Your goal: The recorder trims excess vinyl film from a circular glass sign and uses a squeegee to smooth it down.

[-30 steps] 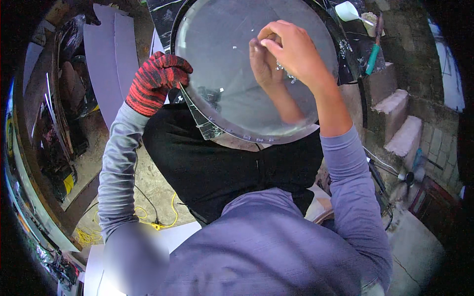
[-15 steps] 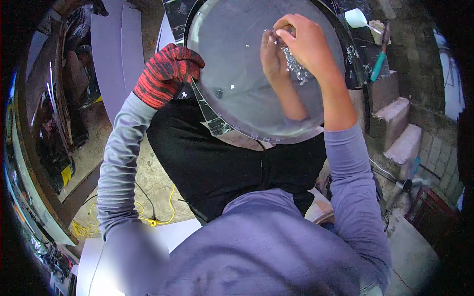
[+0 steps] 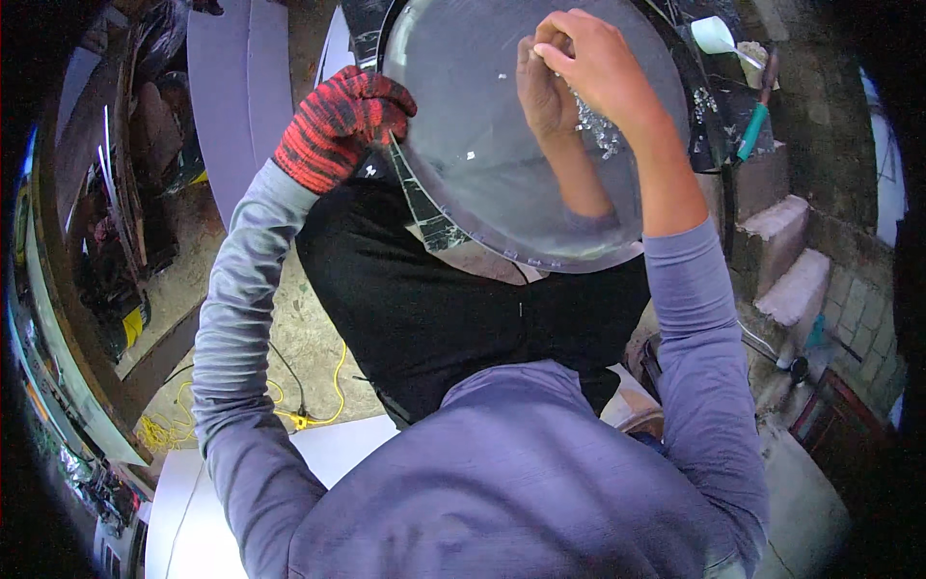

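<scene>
A large round mirror (image 3: pixel 463 203) lies on a dark marbled surface at the top of the head view, its near edge over my lap. My left hand (image 3: pixel 347 125), in a red and black knit glove, has its fingers curled at the mirror's left rim and seems to grip it. Over the mirror's right part is my bare right hand (image 3: pixel 593 68), thumb and fingertips pinched; what they hold is too small to make out. Its reflection shows in the glass. Below that hand, a heap of small shiny pieces (image 3: pixel 606 135) lies on the mirror, partly hidden. Similar bits sit along the near rim.
More shiny bits (image 3: pixel 706 101) lie right of the mirror, near a white scoop-like cup (image 3: pixel 712 35) and a teal-handled tool (image 3: pixel 754 130). Pale curved panels (image 3: pixel 236 96) stand at left. A yellow cord (image 3: pixel 338 391) runs along the floor. Concrete blocks (image 3: pixel 796 275) are at right.
My right hand has moved slightly up, fingers still pinched. The whole view has shifted a little, with the mirror and left hand appearing further right and up. My left hand stays at the rim.
</scene>
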Available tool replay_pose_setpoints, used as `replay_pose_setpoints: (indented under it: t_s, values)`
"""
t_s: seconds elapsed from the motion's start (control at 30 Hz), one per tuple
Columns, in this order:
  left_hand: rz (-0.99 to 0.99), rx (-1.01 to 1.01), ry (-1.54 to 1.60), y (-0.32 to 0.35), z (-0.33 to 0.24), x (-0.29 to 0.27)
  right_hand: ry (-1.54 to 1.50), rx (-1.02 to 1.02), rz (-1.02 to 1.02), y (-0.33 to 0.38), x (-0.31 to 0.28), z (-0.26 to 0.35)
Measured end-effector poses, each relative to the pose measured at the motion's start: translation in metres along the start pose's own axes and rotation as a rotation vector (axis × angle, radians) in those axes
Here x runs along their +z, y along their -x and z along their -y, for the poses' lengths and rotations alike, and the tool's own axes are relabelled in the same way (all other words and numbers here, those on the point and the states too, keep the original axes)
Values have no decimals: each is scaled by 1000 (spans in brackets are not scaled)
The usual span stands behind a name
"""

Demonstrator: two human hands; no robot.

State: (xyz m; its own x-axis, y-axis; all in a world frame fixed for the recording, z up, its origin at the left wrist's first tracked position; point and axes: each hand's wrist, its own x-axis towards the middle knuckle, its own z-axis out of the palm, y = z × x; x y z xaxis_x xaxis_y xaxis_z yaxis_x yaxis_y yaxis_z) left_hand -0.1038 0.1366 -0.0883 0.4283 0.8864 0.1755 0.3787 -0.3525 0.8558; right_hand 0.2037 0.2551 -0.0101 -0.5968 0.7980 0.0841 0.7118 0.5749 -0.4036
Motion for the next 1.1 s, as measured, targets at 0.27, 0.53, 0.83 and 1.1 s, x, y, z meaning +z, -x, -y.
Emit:
replay_pose_setpoints:
  t_s: [0.27, 0.53, 0.83, 1.1]
  values:
    - [-11, -5, 461, 9, 1, -5, -371, -35, 146, 48, 31, 104]
    - [-59, -295, 673, 9, -12, -4, -427, -63, 122, 58, 39, 122]
    - [70, -87, 204, 3, 0, -10, -545, 261, 27, 65, -8, 90]
    - [-101, 214, -94, -11, 9, 1, -455, 487, -823, 84, -148, -142]
